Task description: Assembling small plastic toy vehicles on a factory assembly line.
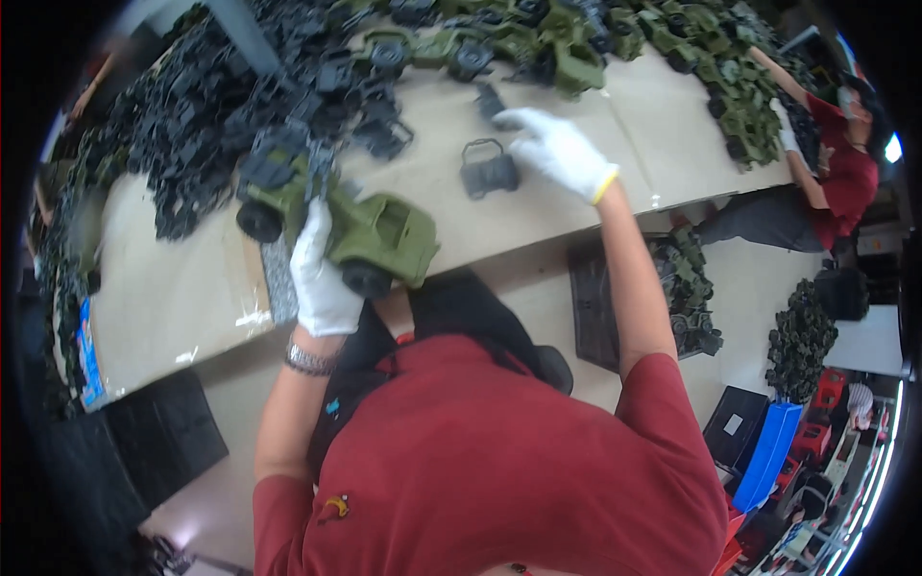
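Observation:
My left hand [322, 278], in a white glove, grips a green toy jeep [389, 235] with black wheels and dark grey parts at its far left end. The jeep is held tilted over the table's near edge. My right hand [557, 149], also gloved, is over the table with its fingers stretched and thumb apart. Its fingertips are at a small dark grey plastic piece [488, 99]; whether they touch it I cannot tell. Just left of that hand, a dark grey plastic frame part [490, 173] with a loop lies on the table.
A large heap of dark grey plastic parts [206, 125] covers the table's [567, 226] left and back. Green toy jeeps [427, 48] line the far side. On the floor at right stands a dark crate [595, 307] of jeeps. A co-worker [840, 154] works at far right.

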